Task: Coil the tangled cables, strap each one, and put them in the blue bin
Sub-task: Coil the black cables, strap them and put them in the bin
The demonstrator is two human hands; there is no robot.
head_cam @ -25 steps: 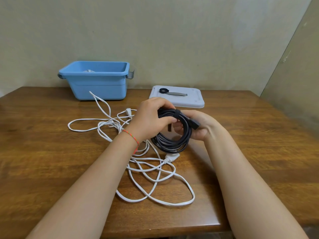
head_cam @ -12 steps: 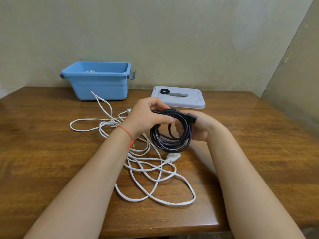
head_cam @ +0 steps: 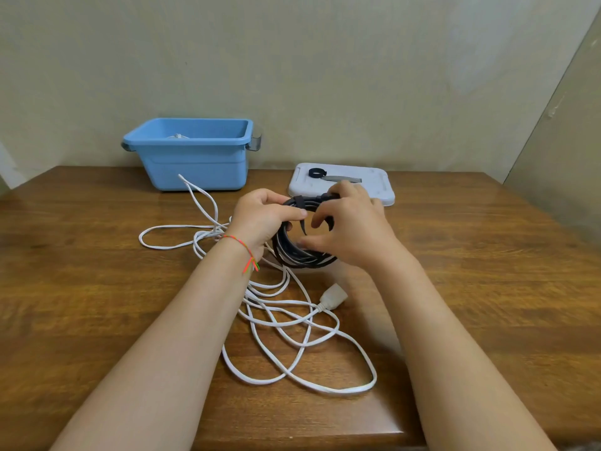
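Note:
A coiled black cable point(head_cam: 294, 253) is held above the table's middle. My left hand point(head_cam: 261, 219) grips its upper left side, thumb and fingers round the loops. My right hand point(head_cam: 353, 227) is over the right side of the coil, fingers curled at a black strap point(head_cam: 298, 203) that wraps the top, its loose end hanging inside the loop. A tangled white cable point(head_cam: 283, 317) with a white plug point(head_cam: 332, 297) lies spread on the table below my hands. The blue bin point(head_cam: 195, 161) stands at the back left with a bit of white cable inside.
A pale grey lid point(head_cam: 374, 187) lies at the back right of centre, carrying a rolled black strap point(head_cam: 314, 173) and a flat grey strap point(head_cam: 343, 179). The wooden table point(head_cam: 81, 288) meets walls behind and at the right.
My right hand has come from behind the coil to its front and now works the strap. The coil has shifted slightly right, uncovering the white plug.

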